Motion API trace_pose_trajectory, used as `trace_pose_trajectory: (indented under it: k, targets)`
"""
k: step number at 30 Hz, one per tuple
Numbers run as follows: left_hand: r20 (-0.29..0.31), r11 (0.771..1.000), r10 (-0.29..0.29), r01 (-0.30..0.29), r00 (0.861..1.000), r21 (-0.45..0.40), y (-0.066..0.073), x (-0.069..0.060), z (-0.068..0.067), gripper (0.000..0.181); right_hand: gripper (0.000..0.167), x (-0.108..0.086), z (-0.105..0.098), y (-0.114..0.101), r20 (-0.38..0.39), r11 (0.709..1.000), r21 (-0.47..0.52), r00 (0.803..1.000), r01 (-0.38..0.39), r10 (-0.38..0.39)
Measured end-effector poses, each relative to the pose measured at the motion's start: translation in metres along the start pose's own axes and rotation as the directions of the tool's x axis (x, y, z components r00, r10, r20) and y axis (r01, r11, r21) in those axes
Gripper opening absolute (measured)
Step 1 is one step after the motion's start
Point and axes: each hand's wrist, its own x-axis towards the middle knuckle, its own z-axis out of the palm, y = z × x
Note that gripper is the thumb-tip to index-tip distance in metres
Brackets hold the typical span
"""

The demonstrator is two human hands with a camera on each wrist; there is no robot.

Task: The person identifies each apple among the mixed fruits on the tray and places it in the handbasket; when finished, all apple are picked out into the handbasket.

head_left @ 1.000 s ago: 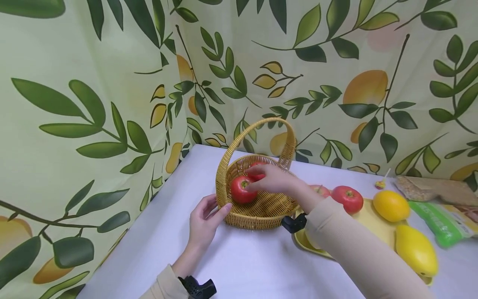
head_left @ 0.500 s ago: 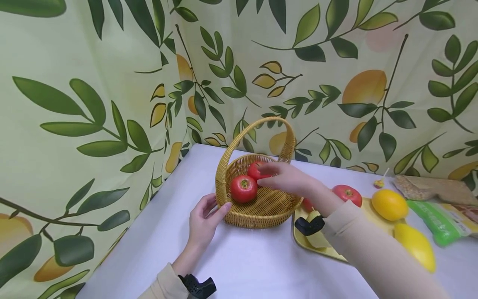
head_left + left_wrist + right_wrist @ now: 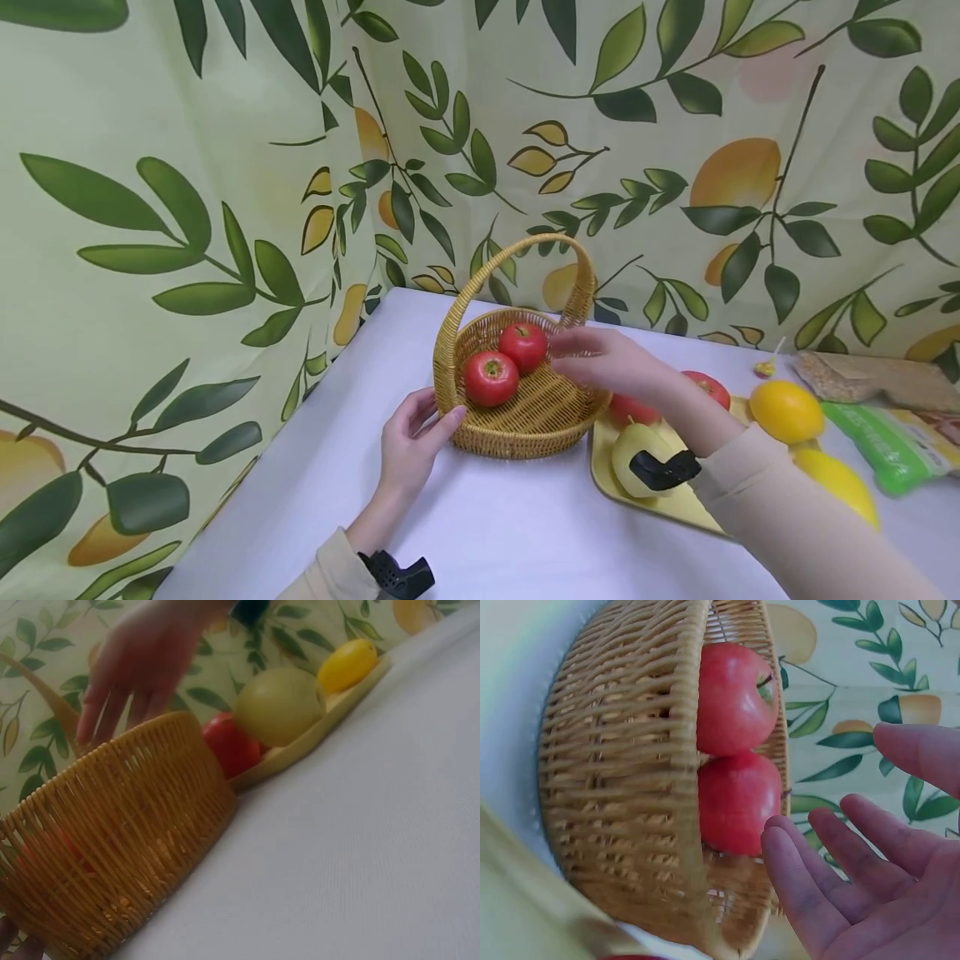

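A wicker basket [image 3: 517, 446] with a tall arched handle stands on the white table. Two red apples, one in front [image 3: 491, 379] and one behind [image 3: 522, 347], lie inside it on the left. My left hand [image 3: 412, 442] holds the basket's left side, thumb against the rim; its other fingers are partly hidden. Over the basket's right rim hovers my right hand [image 3: 609, 360], fingers extended and apart from the apples. The right wrist view shows that hand [image 3: 877, 885] with spread fingers and nothing in them, beside the apples.
Right of the basket lies a yellow tray [image 3: 678, 507] bearing a pale pear [image 3: 633, 450], red apples [image 3: 712, 388], an orange-yellow round fruit [image 3: 786, 411] and a yellow mango [image 3: 843, 483]. Beyond are a green packet [image 3: 885, 450], a brown bag [image 3: 870, 375] and a small lollipop [image 3: 765, 367].
My right hand has let go of the front apple and drawn back rightward to the basket's right rim. Both apples stay in the basket. My left hand keeps its place.
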Motion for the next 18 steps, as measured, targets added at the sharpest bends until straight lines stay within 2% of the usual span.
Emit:
trace_pose_trajectory:
  k: [5, 18]
  targets:
    - [-0.002, 1.000, 0.004, -0.004, 1.000, -0.008, 0.000, 0.000, -0.001, 0.038, 0.054, -0.016, -0.013, 0.007, -0.024, 0.998, 0.030, 0.999, -0.048, 0.049]
    - [-0.001, 1.000, 0.004, -0.004, 1.000, -0.029, -0.001, -0.001, 0.000, 0.037, 0.055, -0.043, -0.033, 0.032, -0.131, 0.994, -0.065, 0.988, -0.086, 0.076]
